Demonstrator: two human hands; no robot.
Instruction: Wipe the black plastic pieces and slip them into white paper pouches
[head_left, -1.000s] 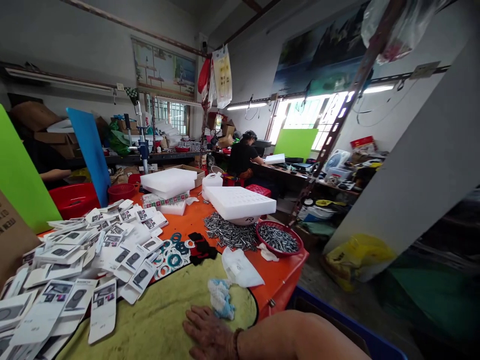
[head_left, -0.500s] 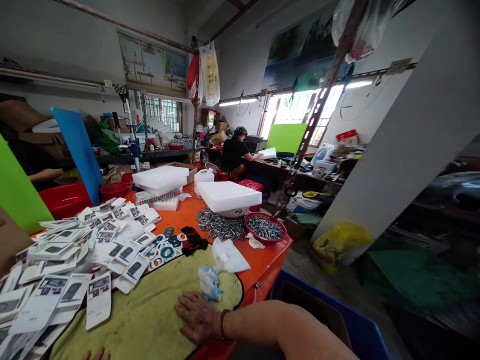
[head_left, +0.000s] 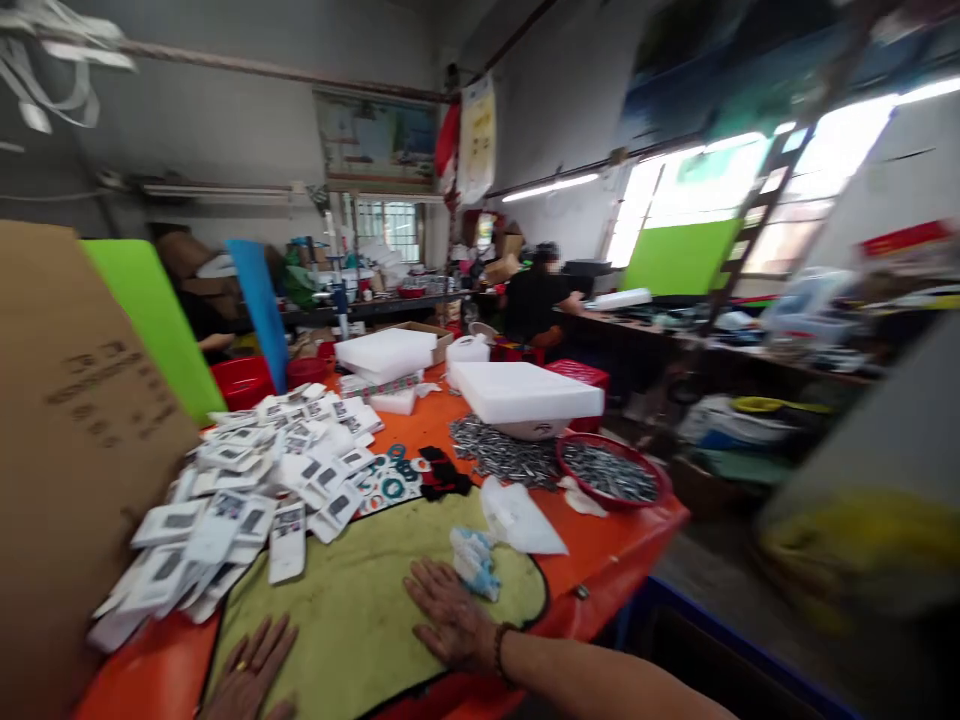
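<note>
Both my hands rest on a yellow-green cloth mat (head_left: 352, 590) at the front of the orange table. My left hand (head_left: 251, 670) lies palm down near the mat's lower left, fingers spread, a ring on one finger. Palm down as well, my right hand (head_left: 454, 615) has its fingers stretched out and wears a beaded bracelet. Just beyond its fingers sits a crumpled blue-and-white cloth (head_left: 474, 562). A heap of white printed packages (head_left: 285, 460) covers the left of the table, one package (head_left: 287, 540) lying on the mat's edge. Neither hand holds anything.
Behind the mat are teal and white rings (head_left: 391, 487), a black-and-red cloth (head_left: 442, 472) and a white plastic bag (head_left: 521, 515). Metal pins are piled beside a red basket (head_left: 615, 470) of more pins. A cardboard box (head_left: 82, 450) stands at left. Another person (head_left: 532, 300) sits farther back.
The view has swung left, so the scene sits farther right. My left hand now shows much more, flat on the mat. My right hand stays flat beside the crumpled cloth.
</note>
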